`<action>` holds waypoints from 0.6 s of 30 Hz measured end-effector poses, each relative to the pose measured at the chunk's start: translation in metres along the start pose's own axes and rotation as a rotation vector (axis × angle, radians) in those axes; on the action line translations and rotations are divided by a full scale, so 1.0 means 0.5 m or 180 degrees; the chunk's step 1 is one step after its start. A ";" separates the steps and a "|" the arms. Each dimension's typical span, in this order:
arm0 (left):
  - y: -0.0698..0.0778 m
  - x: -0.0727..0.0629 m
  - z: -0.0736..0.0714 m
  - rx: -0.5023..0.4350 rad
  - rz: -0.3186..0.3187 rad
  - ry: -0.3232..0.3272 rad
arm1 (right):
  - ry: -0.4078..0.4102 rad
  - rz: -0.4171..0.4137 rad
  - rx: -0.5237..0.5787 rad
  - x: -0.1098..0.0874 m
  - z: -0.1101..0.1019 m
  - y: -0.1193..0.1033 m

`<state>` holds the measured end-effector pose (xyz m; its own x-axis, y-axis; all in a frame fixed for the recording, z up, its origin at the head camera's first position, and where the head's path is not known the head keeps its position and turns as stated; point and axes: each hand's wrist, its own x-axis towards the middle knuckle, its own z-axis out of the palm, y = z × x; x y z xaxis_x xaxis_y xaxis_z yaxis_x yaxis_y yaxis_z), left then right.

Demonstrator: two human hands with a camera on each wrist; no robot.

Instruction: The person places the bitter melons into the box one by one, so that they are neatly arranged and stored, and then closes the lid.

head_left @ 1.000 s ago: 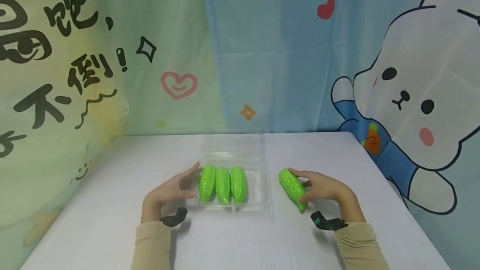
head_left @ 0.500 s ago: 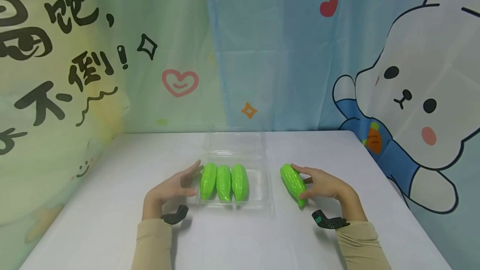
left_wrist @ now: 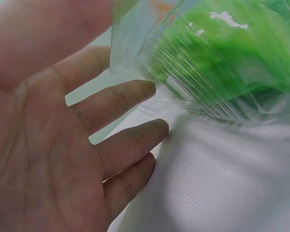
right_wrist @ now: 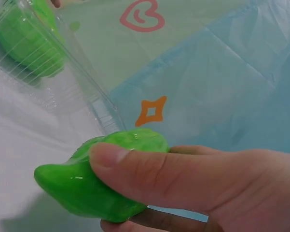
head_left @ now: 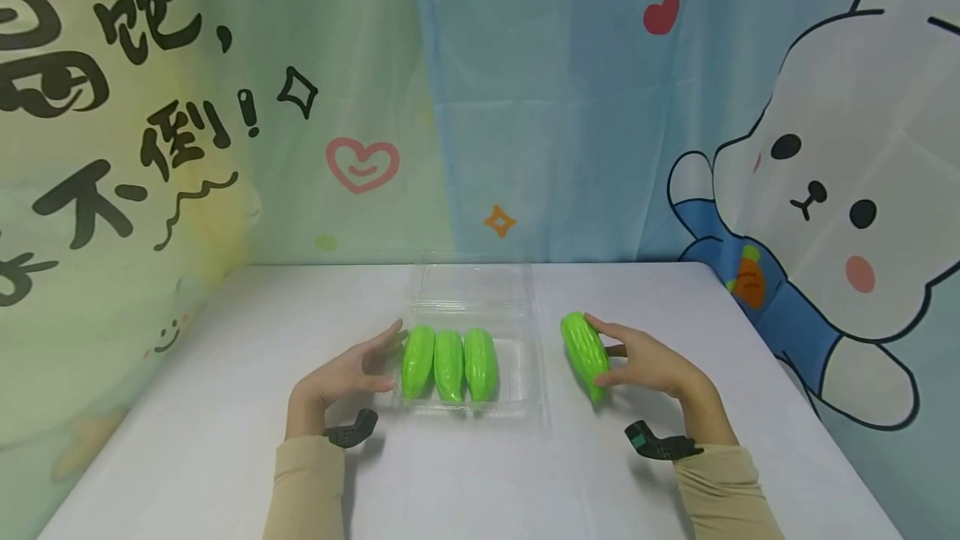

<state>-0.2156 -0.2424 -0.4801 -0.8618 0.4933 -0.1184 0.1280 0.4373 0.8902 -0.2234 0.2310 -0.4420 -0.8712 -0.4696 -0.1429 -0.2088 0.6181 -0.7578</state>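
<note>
My right hand (head_left: 647, 363) holds a glossy, bumpy green bitter melon (right_wrist: 91, 193), thumb on one side and fingers on the other. In the right wrist view its pointed tip hangs over a shadow, seemingly just off the table. To the left lies a clear plastic clamshell box (head_left: 517, 369) with its lid (head_left: 471, 286) folded back. Three similar bitter melons (head_left: 449, 365) lie side by side in it, filling its left and middle; bare room shows at its right. Fingers spread, my left hand (head_left: 347, 373) rests at the box's left side, its fingertips (left_wrist: 145, 90) at the ribbed wall.
A white cloth covers the table (head_left: 450, 482), its back edge against a printed curtain (head_left: 525, 107). Dark camera mounts (head_left: 660, 444) sit on both wrists. Bare cloth lies between the box and the right hand.
My right hand has brought the bitter melon slightly up and away from me, turning it more upright. The left hand and the box stay put; the head view shifts slightly.
</note>
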 end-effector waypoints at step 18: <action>-0.003 0.003 0.000 -0.0079 -0.0006 -0.0020 | 0.0139 -0.0061 0.0070 0.004 0.001 -0.020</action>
<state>-0.2171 -0.2424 -0.4814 -0.8588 0.4974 -0.1228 0.1142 0.4194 0.9006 -0.2229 0.2235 -0.4350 -0.8859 -0.4529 -0.1006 -0.2163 0.5950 -0.7740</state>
